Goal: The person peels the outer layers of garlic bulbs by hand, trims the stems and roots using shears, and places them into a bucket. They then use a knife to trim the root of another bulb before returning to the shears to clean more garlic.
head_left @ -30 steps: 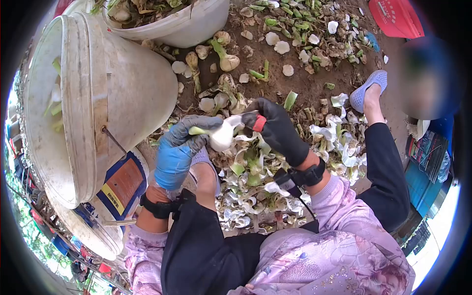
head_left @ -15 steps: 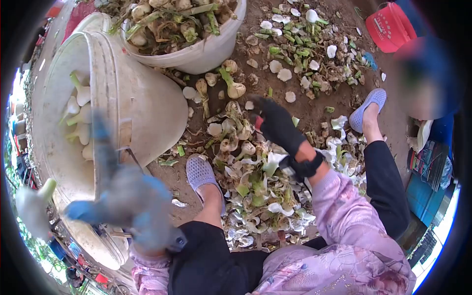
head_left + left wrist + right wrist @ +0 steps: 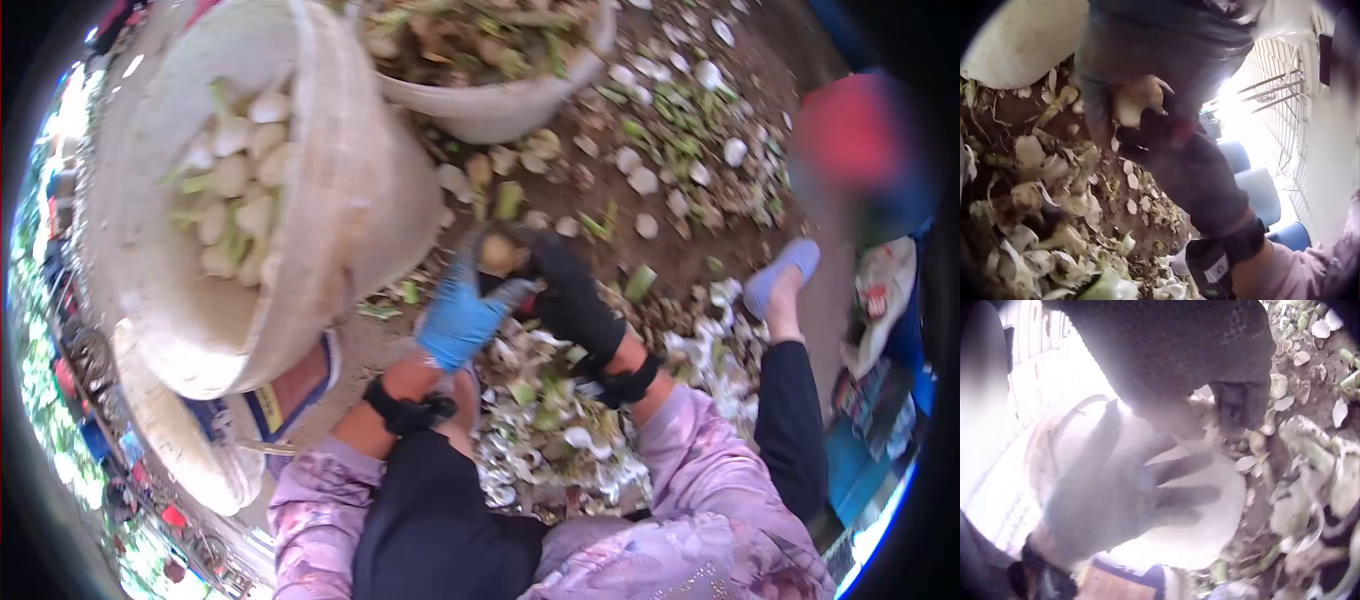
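Note:
Between both hands, in the head view, is a brownish garlic bulb (image 3: 499,254). My right hand (image 3: 572,300), in a black glove, grips the bulb (image 3: 1186,419) from the right. My left hand (image 3: 462,312), gloved in blue and grey, is right at the bulb's left side; the right wrist view shows its fingers (image 3: 1188,497) spread and fairly straight. From the left wrist, the bulb (image 3: 1140,100) appears between the two gloves. A large white bucket (image 3: 395,215) leans over at the left, with whitish trimmed garlic bulbs (image 3: 232,175) inside.
A white tub (image 3: 490,112) of untrimmed garlic stands at the top. Peeled skins (image 3: 560,440) and cut stalks are heaped between the legs. More scraps (image 3: 690,165) cover the soil at upper right. Another person's blurred head (image 3: 855,150) is at far right.
The hands first held a white garlic bulb together. My left hand swung left toward the bucket with it while my right reached the pile; now both meet at a browner bulb.

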A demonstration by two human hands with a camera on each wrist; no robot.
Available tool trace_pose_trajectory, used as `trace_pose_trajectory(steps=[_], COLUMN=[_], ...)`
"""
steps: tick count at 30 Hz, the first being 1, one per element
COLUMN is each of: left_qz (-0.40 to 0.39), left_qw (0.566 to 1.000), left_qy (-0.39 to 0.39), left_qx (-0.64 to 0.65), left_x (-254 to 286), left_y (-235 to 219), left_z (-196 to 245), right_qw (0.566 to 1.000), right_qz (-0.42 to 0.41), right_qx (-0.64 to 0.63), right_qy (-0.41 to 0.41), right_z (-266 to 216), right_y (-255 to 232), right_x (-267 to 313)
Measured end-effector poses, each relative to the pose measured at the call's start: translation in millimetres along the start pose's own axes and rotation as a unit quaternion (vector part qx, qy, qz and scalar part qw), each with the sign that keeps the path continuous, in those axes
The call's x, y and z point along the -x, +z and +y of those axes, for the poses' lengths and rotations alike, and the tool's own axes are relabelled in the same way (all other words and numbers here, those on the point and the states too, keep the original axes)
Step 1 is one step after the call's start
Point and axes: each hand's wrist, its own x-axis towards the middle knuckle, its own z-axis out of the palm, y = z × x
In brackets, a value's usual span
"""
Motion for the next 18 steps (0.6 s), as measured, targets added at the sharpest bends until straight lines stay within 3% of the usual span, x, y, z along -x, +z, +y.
trace_pose_trajectory(steps=[1,2,3,5,7,8,9,11,14,17,18], left_qz=[0.004,0.009,-0.001,-0.031,-0.050,-0.061,-0.067,-0.039,-0.022,-0.050,-0.049], left_qw=[0.995,0.979,0.977,0.975,0.971,0.997,0.986,0.992,0.997,0.998,0.994], left_qy=[-0.080,-0.160,-0.164,-0.097,-0.116,0.000,0.116,0.101,0.071,0.039,-0.005], left_qx=[0.066,0.126,0.134,0.199,0.204,0.056,-0.095,-0.068,-0.027,0.004,0.098], left_x=[3,5,9,17,23,24,25,27,28,29,30], left_y=[-3,-7,-7,-8,-3,-2,-2,-3,-7,-12,-13], left_z=[9,17,23,34,40,41,42,43,47,49,51], right_qw=[0.991,0.961,0.901,0.890,0.880,0.915,0.942,0.953,0.944,0.953,0.946], right_qz=[-0.035,0.019,0.076,0.084,0.091,0.067,0.040,0.041,0.002,-0.038,-0.042], right_qx=[-0.059,-0.217,-0.370,-0.374,-0.379,-0.292,-0.202,-0.180,-0.185,-0.179,-0.207], right_qy=[0.115,0.171,0.213,0.246,0.271,0.270,0.267,0.241,0.272,0.242,0.245], right_z=[-26,-34,-38,-42,-45,-46,-48,-59,-69,-69,-70], right_y=[-2,-3,-4,-8,-12,-14,-15,-20,-29,-32,-32], right_x=[6,14,20,26,24,20,17,11,6,11,12])
